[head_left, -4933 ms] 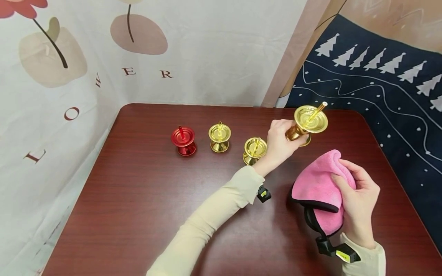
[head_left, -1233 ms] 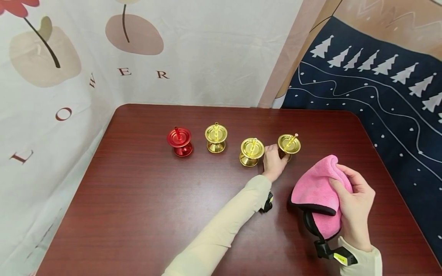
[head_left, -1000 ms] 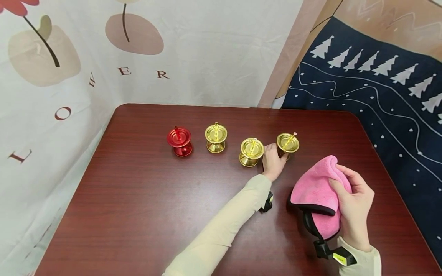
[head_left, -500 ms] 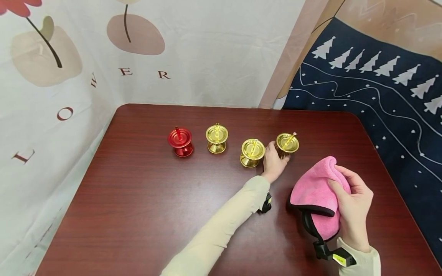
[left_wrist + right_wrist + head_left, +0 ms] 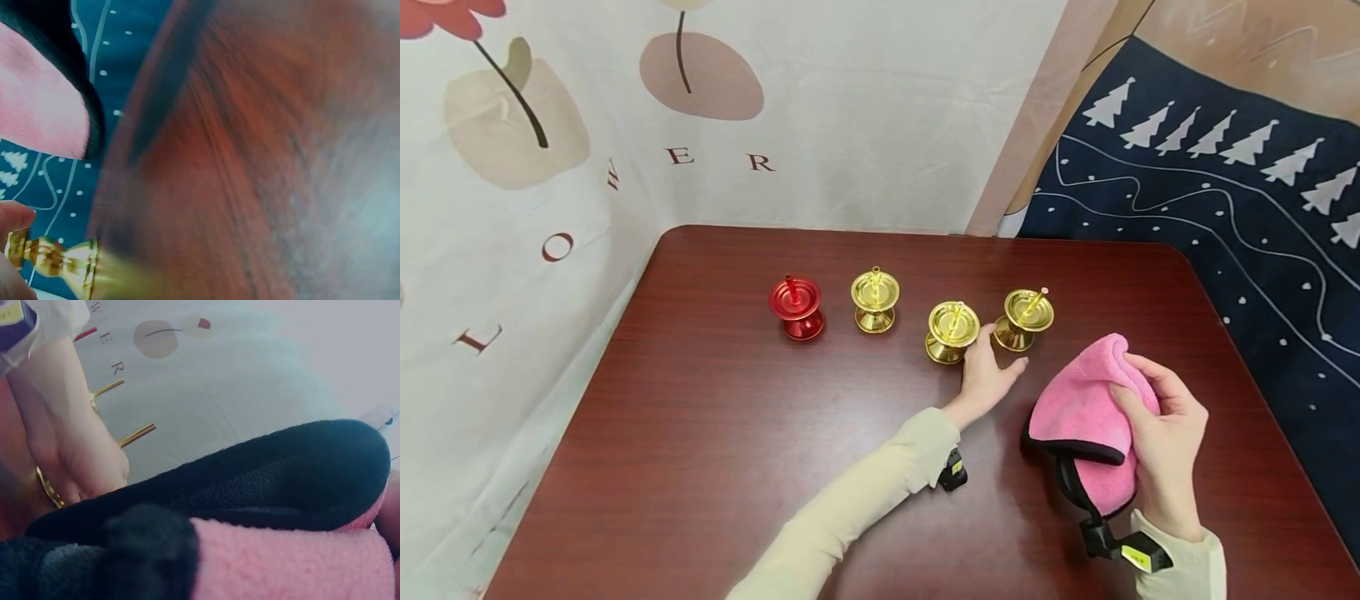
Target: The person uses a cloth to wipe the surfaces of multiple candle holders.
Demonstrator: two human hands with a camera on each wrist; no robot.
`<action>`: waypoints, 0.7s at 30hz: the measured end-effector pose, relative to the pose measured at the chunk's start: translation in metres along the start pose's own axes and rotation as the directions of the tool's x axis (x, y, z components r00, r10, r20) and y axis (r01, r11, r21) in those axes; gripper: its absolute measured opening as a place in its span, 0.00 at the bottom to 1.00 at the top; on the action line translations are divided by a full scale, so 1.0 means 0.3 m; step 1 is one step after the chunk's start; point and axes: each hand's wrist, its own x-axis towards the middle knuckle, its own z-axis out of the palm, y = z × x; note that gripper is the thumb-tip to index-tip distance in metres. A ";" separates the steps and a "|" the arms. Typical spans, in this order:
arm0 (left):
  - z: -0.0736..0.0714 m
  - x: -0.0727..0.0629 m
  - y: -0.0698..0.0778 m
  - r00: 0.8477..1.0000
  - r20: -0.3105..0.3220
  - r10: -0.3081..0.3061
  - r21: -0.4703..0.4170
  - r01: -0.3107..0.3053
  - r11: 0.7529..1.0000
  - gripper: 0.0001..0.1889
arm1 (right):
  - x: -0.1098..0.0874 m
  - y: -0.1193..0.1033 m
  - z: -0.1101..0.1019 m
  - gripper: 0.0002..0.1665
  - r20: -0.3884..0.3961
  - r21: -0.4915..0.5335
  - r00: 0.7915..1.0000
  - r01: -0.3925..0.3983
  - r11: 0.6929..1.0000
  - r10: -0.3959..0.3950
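Left grip (image 5: 987, 377) loose, empty; gold holder (image 5: 1027, 316) upright just beyond. Right grip (image 5: 1172, 429) pinches pink cloth (image 5: 1078, 404). Probably set-down; next wants clean left withdrawal.

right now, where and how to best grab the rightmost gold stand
Probably by the narrow waist of the rightmost gold stand, between dish and base, from its right: it is upright, a stem rises from its dish, and the left hand crowds its left.

Three gold stands (image 5: 876, 302) (image 5: 951, 332) (image 5: 1025, 318), one red stand (image 5: 797, 308), one cloth (image 5: 1082, 408), two hands (image 5: 987, 379) (image 5: 1172, 442)
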 end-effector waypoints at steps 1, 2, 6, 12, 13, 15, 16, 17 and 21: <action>-0.010 -0.005 0.000 1.000 -0.002 0.007 0.003 -0.007 1.000 0.29 | 0.002 0.000 0.002 0.21 0.003 -0.001 1.000 0.002 1.000 -0.002; -0.020 -0.009 -0.001 1.000 -0.004 0.020 0.006 -0.019 1.000 0.27 | 0.003 0.000 0.004 0.21 0.005 0.003 1.000 0.000 1.000 0.000; -0.058 -0.024 -0.006 0.996 0.016 0.091 0.025 -0.091 0.996 0.20 | 0.005 0.000 0.013 0.20 0.014 -0.003 1.000 -0.003 1.000 0.003; -0.127 -0.047 -0.025 0.979 0.105 0.174 0.037 -0.178 0.983 0.12 | 0.008 0.006 0.022 0.21 0.021 -0.010 1.000 -0.022 1.000 0.022; -0.140 -0.050 -0.028 0.978 0.111 0.174 0.022 -0.177 0.984 0.10 | 0.008 0.006 0.023 0.21 0.022 -0.012 0.999 -0.023 1.000 0.023; -0.165 -0.056 -0.039 0.979 0.119 0.165 -0.011 -0.165 0.986 0.08 | 0.009 0.007 0.024 0.21 0.026 -0.006 0.999 -0.024 1.000 0.024; -0.175 -0.058 -0.045 0.981 0.118 0.155 -0.021 -0.154 0.988 0.07 | 0.009 0.008 0.025 0.21 0.027 -0.005 0.999 -0.024 1.000 0.024; -0.186 -0.060 -0.052 0.983 0.115 0.144 -0.032 -0.141 0.989 0.06 | 0.009 0.008 0.026 0.21 0.030 -0.001 0.999 -0.026 1.000 0.026; -0.222 -0.067 -0.081 0.991 0.079 0.106 -0.045 -0.102 0.994 0.03 | 0.007 0.012 0.031 0.20 0.043 0.011 0.999 -0.024 1.000 0.023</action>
